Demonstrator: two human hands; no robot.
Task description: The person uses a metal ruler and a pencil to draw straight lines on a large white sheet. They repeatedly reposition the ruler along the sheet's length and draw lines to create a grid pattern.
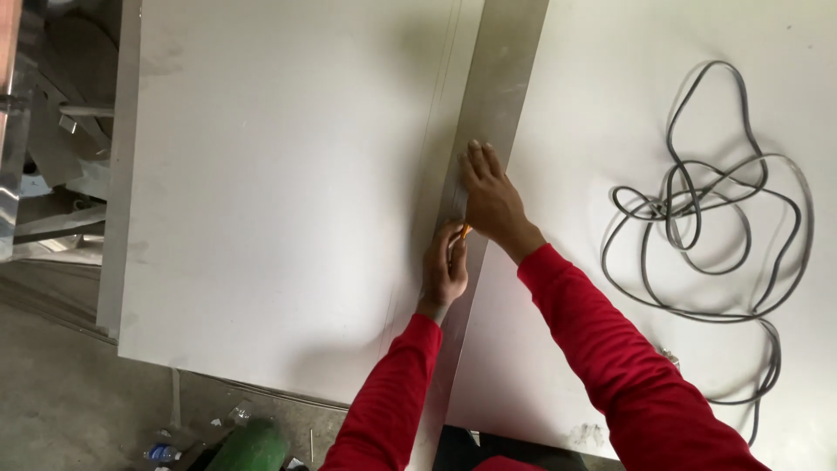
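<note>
A long grey metal straightedge (501, 78) lies across a large white board (279, 174), running from the top middle down toward me. My right hand (490, 196) lies flat on the straightedge, fingers pointing away. My left hand (445, 266) is closed around a small orange-tipped tool (466, 231), held against the straightedge's left edge just below my right hand. Faint lines run along the board beside the straightedge. Both arms wear red sleeves.
A tangled grey cable (706, 209) lies on the white sheet (610, 131) to the right. Metal frames and scrap (52, 131) stand at the far left. On the concrete floor below sit a green cylinder (253, 447) and small litter.
</note>
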